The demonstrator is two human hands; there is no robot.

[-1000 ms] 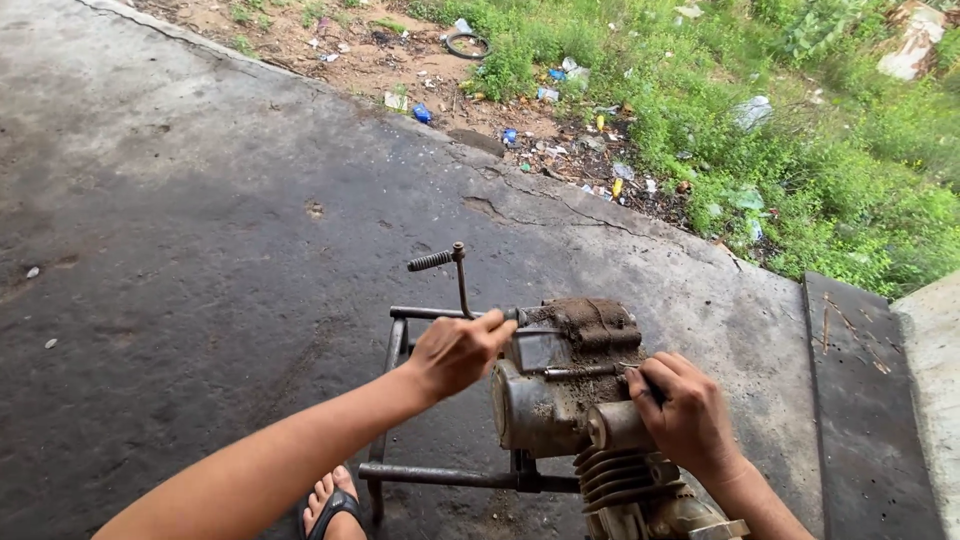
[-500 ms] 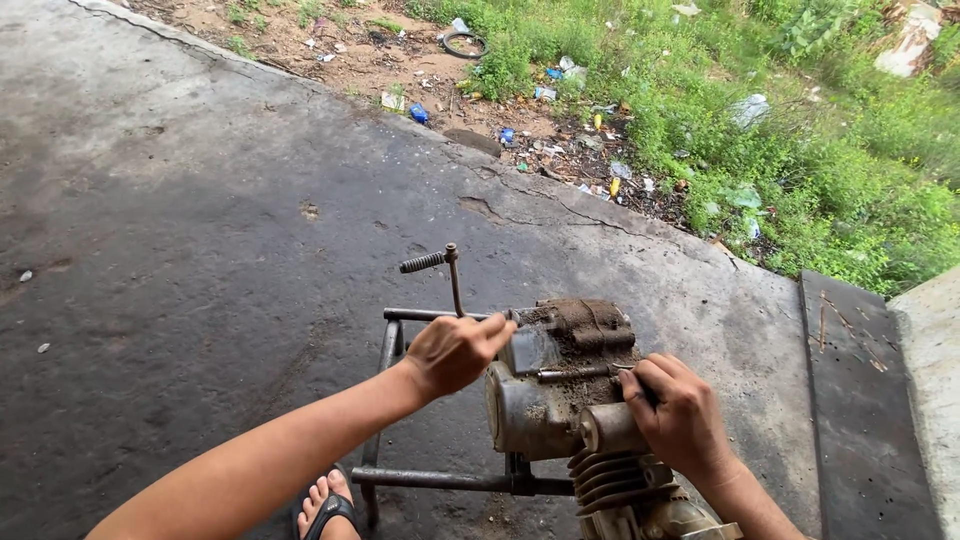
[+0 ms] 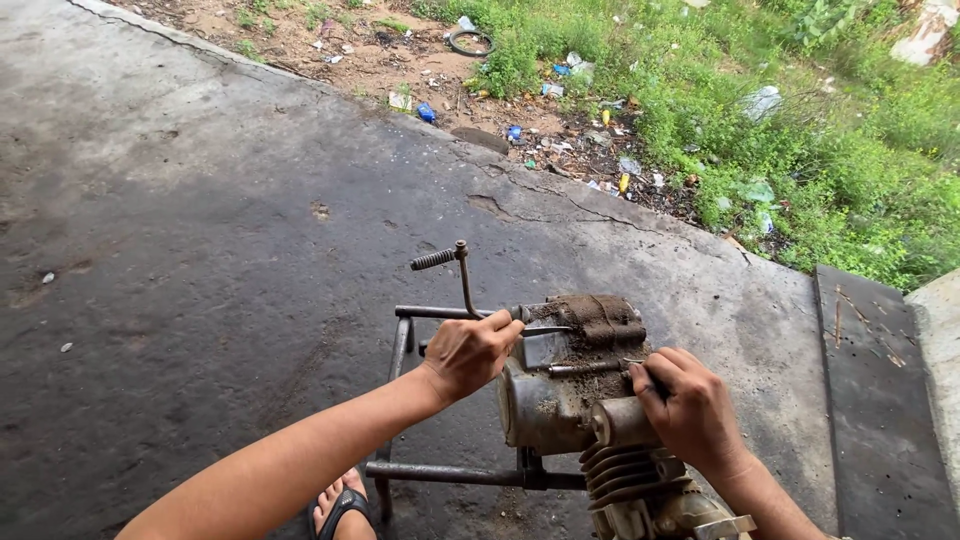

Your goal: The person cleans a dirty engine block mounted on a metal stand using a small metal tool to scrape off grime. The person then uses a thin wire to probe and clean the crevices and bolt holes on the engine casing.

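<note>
A dirty old motorcycle engine (image 3: pixel 585 400) sits on a rusty metal frame stand (image 3: pixel 400 345) on the concrete. Its finned cylinder (image 3: pixel 630 475) points toward me. My left hand (image 3: pixel 470 352) is closed on the left side of the engine, near the frame's top bar. My right hand (image 3: pixel 690 410) grips the engine's right side, fingers wrapped over a rod there. A kick lever (image 3: pixel 450 262) with a ribbed grip sticks up behind the engine, untouched.
My foot in a black sandal (image 3: pixel 340 510) stands by the frame's near bar. Dark cracked concrete (image 3: pixel 200 250) spreads left. Litter, a tyre ring (image 3: pixel 470 42) and weeds lie beyond its far edge. A dark slab (image 3: pixel 875 380) lies to the right.
Hands and engine hold nearly the same pose; the view has shifted only slightly.
</note>
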